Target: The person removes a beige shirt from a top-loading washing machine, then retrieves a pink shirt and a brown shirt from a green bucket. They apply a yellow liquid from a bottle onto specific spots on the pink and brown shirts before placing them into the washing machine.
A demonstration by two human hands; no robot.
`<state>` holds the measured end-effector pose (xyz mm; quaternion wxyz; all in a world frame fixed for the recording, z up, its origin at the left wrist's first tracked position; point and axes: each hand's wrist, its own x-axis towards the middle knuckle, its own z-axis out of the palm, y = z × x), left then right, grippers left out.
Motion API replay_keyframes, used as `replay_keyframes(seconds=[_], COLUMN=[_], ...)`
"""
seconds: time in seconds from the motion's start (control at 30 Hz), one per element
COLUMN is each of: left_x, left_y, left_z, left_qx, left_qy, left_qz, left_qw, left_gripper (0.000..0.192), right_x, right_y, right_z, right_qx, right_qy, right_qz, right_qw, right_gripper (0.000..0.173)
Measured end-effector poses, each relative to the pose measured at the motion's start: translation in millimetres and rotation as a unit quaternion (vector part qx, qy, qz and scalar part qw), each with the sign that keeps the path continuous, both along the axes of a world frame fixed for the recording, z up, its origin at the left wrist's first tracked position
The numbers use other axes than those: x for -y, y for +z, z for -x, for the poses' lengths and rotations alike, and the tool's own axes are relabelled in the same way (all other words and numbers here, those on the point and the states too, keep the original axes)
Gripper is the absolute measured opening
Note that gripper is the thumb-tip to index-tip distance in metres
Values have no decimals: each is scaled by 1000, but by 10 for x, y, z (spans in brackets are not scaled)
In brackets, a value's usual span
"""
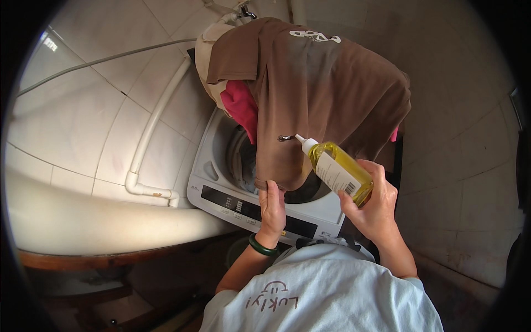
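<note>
My left hand [273,213], with a dark green bangle at the wrist, pinches the lower hem of a brown T-shirt [327,95]. The shirt is spread over the open washing machine [215,166] and bears white print near the top. My right hand [375,199] grips a clear plastic squeeze bottle [341,172] of yellow liquid with a white nozzle. The bottle is tilted, its tip just right of a small wet, shiny spot [285,138] on the shirt. A pink cloth [240,108] and a beige cloth [206,62] show behind the shirt's left side.
The machine's control panel [257,216] faces me. A white pipe [153,120] runs down the tiled wall at left, above a cream basin-like surface [103,211]. A metal tap [247,12] is at the top, and a grey hose [108,60] crosses the wall.
</note>
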<state>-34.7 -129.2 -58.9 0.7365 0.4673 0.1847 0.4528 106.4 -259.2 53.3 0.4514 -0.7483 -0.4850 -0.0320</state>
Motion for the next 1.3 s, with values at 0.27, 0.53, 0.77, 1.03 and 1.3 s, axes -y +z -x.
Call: replay_keyframes(seconds=[0.27,0.53,0.77,1.03,1.3], left_x=[-6,-18,-20,-17,-24], left_y=[16,20,43,42,93], left_z=[-15,-10,-8,-9,6], left_qx=[15,22,8,20,8], left_qy=[-16,-9,-14,-10,-3], left_qz=[-5,-2,-3,-1,-11], left_qw=[1000,1000,1000,1000,1000], left_gripper=[48,48,49,48,49], right_x=[-18,-24,-61,-42,-116], right_y=[-47,-61,-93,-75,-119], right_z=[10,-13,13,-50,-27], right_qx=[6,-7,-24,-35,-28], right_qy=[23,22,39,36,53], right_qz=[11,-11,25,-25,-10], right_qw=[1000,1000,999,998,998], right_gripper=[54,54,55,54,54])
